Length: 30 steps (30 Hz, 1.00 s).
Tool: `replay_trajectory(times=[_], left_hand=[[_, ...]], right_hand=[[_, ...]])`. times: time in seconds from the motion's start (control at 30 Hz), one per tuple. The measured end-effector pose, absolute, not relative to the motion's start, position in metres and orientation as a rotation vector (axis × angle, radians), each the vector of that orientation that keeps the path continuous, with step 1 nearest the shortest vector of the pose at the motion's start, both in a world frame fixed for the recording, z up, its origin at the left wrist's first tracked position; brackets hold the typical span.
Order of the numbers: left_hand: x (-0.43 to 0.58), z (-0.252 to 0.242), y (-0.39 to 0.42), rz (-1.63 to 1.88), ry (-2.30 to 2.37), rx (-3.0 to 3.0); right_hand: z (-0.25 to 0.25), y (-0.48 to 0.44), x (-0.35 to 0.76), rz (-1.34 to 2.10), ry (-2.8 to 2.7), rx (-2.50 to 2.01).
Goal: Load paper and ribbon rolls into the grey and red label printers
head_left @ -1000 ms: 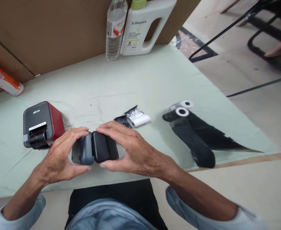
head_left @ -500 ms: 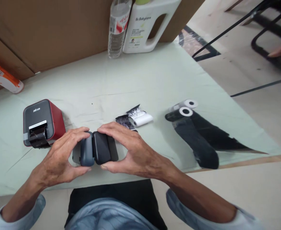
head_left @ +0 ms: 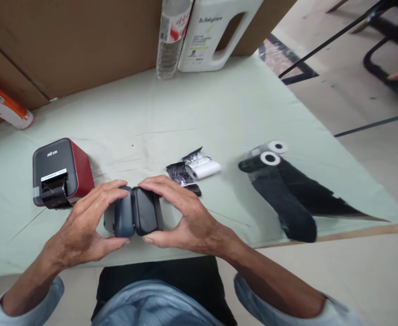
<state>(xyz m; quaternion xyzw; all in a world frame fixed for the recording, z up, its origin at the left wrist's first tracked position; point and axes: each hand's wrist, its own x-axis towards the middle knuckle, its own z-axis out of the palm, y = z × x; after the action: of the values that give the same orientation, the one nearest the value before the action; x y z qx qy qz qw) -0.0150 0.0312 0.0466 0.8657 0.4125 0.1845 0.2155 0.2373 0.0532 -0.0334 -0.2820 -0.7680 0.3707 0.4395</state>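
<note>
Near the table's front edge, my left hand (head_left: 85,222) pinches a blue-grey rounded casing (head_left: 123,212) by its ends, between thumb and fingers. My right hand (head_left: 188,217) grips a black rounded casing (head_left: 145,212) the same way. The two casings stand side by side with a thin gap between them. Whether a hinge joins them I cannot tell. To the left sits a red and black label printer (head_left: 61,170) with black film hanging from its slot. Beyond my right hand lie a small white roll (head_left: 207,169) and crumpled black film (head_left: 181,173).
Two rolls with white cores (head_left: 270,158) and a long black film strip (head_left: 295,208) lie on the right. Along the cardboard wall (head_left: 83,40) stand a water bottle (head_left: 170,50) and a white detergent jug (head_left: 199,54). An orange bottle (head_left: 7,104) leans at far left.
The black casing has turned a little, so less of its right side shows. Both hands keep their grip. The view has shifted slightly.
</note>
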Motion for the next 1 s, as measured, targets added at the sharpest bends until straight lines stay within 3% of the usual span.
replay_trajectory(times=[1.0], left_hand=[[-0.014,0.028,0.024,0.733,1.162,2.344]], right_hand=[[-0.037,0.044,0.228,0.875,-1.904,-0.697]])
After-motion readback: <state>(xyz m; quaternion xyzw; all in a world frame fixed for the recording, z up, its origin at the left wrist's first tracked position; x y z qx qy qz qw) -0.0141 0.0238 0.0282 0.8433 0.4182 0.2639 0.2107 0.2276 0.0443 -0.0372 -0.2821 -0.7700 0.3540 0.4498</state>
